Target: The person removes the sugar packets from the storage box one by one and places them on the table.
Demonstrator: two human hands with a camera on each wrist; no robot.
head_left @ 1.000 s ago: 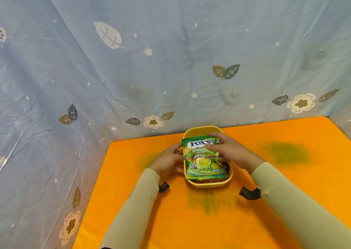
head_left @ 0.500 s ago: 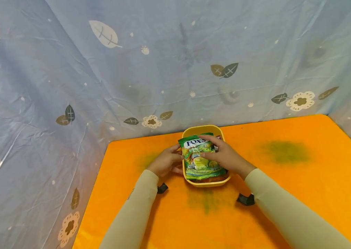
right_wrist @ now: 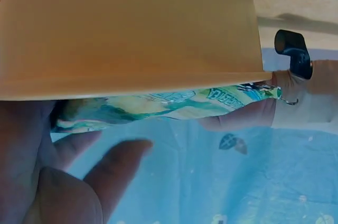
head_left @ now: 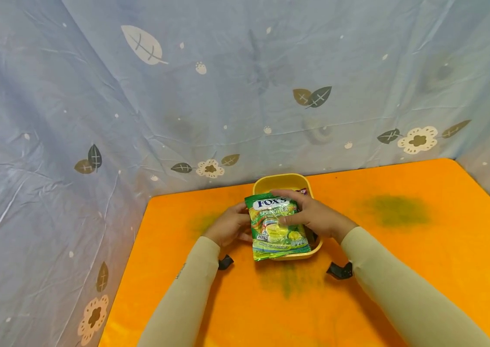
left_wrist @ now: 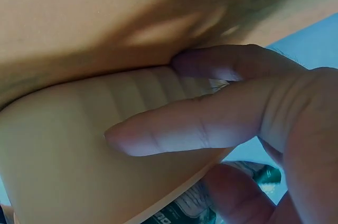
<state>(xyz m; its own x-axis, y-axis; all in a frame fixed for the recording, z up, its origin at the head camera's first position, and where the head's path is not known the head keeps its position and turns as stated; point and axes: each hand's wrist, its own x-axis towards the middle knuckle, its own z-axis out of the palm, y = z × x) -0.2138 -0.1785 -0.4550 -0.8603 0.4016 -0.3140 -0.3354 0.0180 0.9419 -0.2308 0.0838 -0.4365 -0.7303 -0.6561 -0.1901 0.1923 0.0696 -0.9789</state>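
A green Fox's Spring Tea candy bag (head_left: 273, 233) lies tilted over the top of a small yellow plastic tub (head_left: 281, 181), its lower left part overlapping the tub's front rim. My right hand (head_left: 314, 215) lies over the bag's upper right part, index finger and thumb spread across its face. Some right fingers are hidden. In the right wrist view the thumb (right_wrist: 119, 168) stands off the bag. My left hand (head_left: 229, 225) is at the tub's left side; in the left wrist view its straight fingers (left_wrist: 163, 131) lie along the tub's wall (left_wrist: 79, 155).
Other dark packets (head_left: 311, 237) show in the tub beneath the bag's right edge. The tub stands on an orange table (head_left: 401, 250), near its back edge. A patterned blue-grey curtain (head_left: 227, 96) rises behind and to the left. Black wrist mounts (head_left: 339, 271) stick out from the sleeves.
The candy bag has shifted left and toward me, now covering part of the tub's front rim. My right hand has slid left with it. The left hand stays beside the tub.
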